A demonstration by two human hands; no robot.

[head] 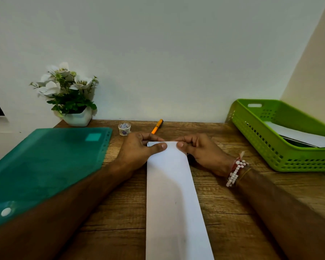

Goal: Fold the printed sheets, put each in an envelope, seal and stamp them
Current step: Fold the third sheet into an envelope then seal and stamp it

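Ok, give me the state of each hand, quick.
Left hand: closed, pinching the far left corner of the folded white sheet.
Right hand: closed, pinching the far right corner of the same sheet.

My counter [223,212] is brown with dark wood grain. The folded sheet [173,194] on it is plain white. The folder [45,166] is translucent teal, the perforated basket [281,147] lime green, the pen [156,127] orange with a black cap. White flowers [64,79] with green leaves stand in a white pot [78,118]. My wrist beads [235,171] are white.
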